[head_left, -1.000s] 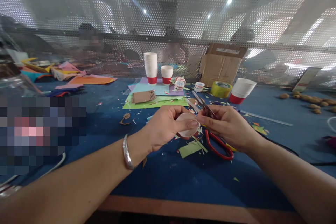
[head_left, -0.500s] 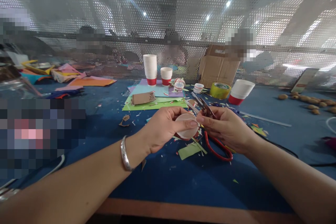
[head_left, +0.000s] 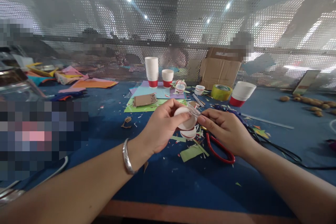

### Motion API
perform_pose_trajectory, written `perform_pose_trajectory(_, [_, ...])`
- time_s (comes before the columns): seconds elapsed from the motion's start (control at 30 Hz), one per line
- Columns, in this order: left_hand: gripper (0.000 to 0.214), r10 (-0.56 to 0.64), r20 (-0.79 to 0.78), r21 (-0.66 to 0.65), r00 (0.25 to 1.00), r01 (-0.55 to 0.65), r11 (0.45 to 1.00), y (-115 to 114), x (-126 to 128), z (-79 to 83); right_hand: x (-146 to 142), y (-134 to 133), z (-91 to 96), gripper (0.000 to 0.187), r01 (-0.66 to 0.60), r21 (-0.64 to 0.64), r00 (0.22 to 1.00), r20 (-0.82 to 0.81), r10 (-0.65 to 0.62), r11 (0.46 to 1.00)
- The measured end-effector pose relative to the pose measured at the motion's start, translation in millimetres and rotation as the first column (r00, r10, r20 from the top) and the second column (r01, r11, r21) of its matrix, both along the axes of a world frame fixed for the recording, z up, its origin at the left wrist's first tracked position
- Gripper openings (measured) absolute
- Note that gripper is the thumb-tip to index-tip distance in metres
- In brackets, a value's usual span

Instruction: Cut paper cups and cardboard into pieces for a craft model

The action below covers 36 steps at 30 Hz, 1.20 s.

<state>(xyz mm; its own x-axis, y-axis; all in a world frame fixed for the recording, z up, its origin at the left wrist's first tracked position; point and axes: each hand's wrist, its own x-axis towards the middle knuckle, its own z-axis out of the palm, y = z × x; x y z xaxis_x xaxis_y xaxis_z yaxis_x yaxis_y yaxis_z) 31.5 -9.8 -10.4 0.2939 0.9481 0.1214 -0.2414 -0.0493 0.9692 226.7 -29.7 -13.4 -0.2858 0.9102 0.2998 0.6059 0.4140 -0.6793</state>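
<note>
**Both hands meet on a small cup above the scrap-strewn surface**

The small white paper cup (head_left: 185, 121) is held in the air at the middle of the view, just above the blue surface (head_left: 168, 178). The left hand (head_left: 162, 126) has its grip closed round it, so only its round pale end shows and the rest is hidden by fingers. The right hand (head_left: 225, 131) pinches a thin pale strip (head_left: 193, 110) at the cup's upper edge; its material is hard to make out.

Just under the cup lies a white-and-red cup piece (head_left: 189, 134). The red-handled scissors (head_left: 219, 150) lie on the surface, with the blades hidden beneath the right hand. A green paper scrap (head_left: 193, 152) lies near them.

Farther off are a green sheet (head_left: 136, 107), a stack of paper cups (head_left: 151, 71), a yellow tape roll (head_left: 221, 92) and a cardboard box (head_left: 222, 68). A perforated screen (head_left: 168, 24) blurs what lies beyond.
</note>
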Motion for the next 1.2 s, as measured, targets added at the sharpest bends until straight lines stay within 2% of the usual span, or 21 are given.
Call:
perform_pose_trajectory(0.27, [0.021,-0.071,0.040,0.090,0.997,0.068,0.994,1.7,-1.9,-1.2,1.6,0.4,-0.7,0.043,-0.005,0.056,1.000,-0.016,0.006,0.998])
perform_pose_trajectory(0.43, [0.022,-0.103,0.037,0.100,0.994,0.099,0.990,2.0,-1.9,-2.1,2.5,-1.7,1.0,0.041,-0.040,0.073,0.999,0.028,0.038,0.997])
perform_pose_trajectory(0.8, [0.021,-0.150,0.046,0.152,0.988,0.142,0.978,5.5,-5.7,-0.7,3.7,-3.9,3.3,0.038,-0.017,0.121,0.998,0.056,0.011,0.992])
perform_pose_trajectory(1.07, [0.020,-0.184,0.043,0.167,0.982,0.174,0.970,5.8,-5.7,0.3,4.0,-3.1,1.0,0.036,-0.011,0.133,0.997,0.081,0.001,0.991])
perform_pose_trajectory(1.2, [0.021,-0.203,0.071,0.097,0.977,0.196,0.976,4.8,-4.6,-0.5,2.6,-4.4,1.1,0.035,-0.015,0.195,0.996,0.084,-0.002,0.981])
